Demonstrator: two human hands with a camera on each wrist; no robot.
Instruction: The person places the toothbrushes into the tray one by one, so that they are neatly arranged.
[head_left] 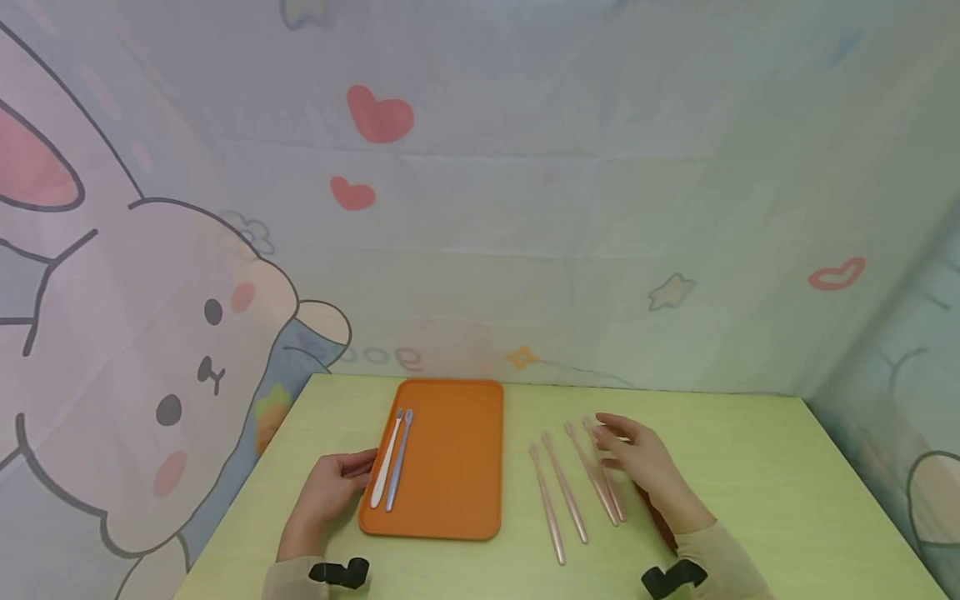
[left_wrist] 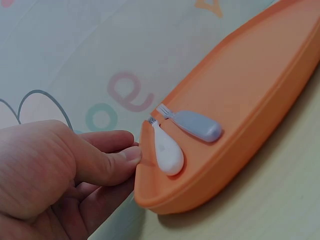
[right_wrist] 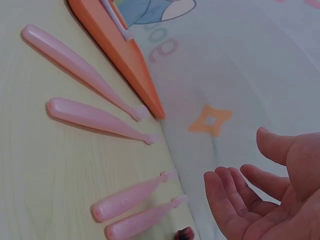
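Note:
An orange tray (head_left: pixel 450 458) lies on the table, bearing a white toothbrush (head_left: pixel 386 462) and a lavender toothbrush (head_left: pixel 400 467) along its left side. My left hand (head_left: pixel 333 492) pinches the tray's left rim; in the left wrist view the thumb (left_wrist: pixel 131 154) is at the edge with fingers behind it. Right of the tray lie several pink toothbrushes (head_left: pixel 566 492), heads toward the wall. Over the rightmost of these hovers my right hand (head_left: pixel 645 467), fingers loosely bent and holding nothing. It partly hides that brush in the head view, while the right wrist view shows the hand apart from them.
Beneath my right wrist lies a dark red object (head_left: pixel 656 517), mostly covered by the arm. The light yellow-green table (head_left: pixel 787 500) ends against a printed cloth backdrop (head_left: pixel 600 208) with a rabbit and hearts.

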